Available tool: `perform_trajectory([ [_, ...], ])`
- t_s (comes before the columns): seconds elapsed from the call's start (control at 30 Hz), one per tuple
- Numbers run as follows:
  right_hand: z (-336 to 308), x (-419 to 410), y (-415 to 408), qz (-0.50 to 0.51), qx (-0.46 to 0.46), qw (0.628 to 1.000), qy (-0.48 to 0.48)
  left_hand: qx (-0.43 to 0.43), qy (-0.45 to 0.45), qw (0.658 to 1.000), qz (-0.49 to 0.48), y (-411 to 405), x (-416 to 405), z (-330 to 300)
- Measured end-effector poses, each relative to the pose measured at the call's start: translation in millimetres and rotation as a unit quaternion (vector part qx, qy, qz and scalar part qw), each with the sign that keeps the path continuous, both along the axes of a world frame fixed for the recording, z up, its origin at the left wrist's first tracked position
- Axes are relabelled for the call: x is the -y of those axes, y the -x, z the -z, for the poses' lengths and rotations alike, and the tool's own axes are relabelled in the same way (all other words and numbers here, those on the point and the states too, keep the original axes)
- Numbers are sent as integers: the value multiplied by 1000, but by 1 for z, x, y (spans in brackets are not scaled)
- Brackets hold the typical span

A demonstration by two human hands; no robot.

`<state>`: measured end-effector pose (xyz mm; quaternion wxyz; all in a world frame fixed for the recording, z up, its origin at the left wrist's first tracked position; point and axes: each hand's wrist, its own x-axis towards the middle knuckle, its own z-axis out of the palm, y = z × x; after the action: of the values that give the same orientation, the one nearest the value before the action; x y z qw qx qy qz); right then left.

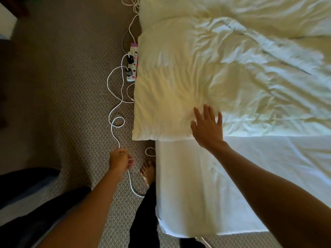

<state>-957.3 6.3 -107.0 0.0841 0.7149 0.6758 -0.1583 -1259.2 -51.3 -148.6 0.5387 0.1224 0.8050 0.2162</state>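
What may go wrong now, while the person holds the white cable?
The grip of the left hand holds the white cable, which seems to loop to the power strip; a pull may drag the strip or loosen a plug. The cable also trails past the bare foot, so tripping is possible.

White cable [107, 83] — left hand [120, 161]

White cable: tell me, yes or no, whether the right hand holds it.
No, the left hand grips the white cable; the right hand is spread open over the duvet.
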Motion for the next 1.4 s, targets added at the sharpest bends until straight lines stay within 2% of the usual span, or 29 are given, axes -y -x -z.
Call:
perform_trajectory([
  [0.13,-75,81,-17,3,-47,999,9,3,-66,988,137,-49,50,-87],
  [0.23,-123,158,-38,-24,-67,997,27,-15,-102,976,191,-90,94,-151],
  [0.4,-183,260,-74,57,-110,991,46,-20,-150,955,254,-145,181,-209],
  [0.57,-214,314,-86,129,-169,976,44,-70,-161,918,355,-174,253,-231],
  [0.73,-230,346,-81,170,-205,964,7,-119,-164,873,444,-174,284,-248],
  [0.97,-248,377,-78,213,-230,948,-46,-157,-212,831,490,-155,301,-282],
  [1.13,-265,404,-80,212,-231,946,-81,-166,-225,822,496,-151,326,-289],
  [1.4,-295,440,-157,249,-300,915,-100,-130,-250,790,545,-230,338,-303],
])
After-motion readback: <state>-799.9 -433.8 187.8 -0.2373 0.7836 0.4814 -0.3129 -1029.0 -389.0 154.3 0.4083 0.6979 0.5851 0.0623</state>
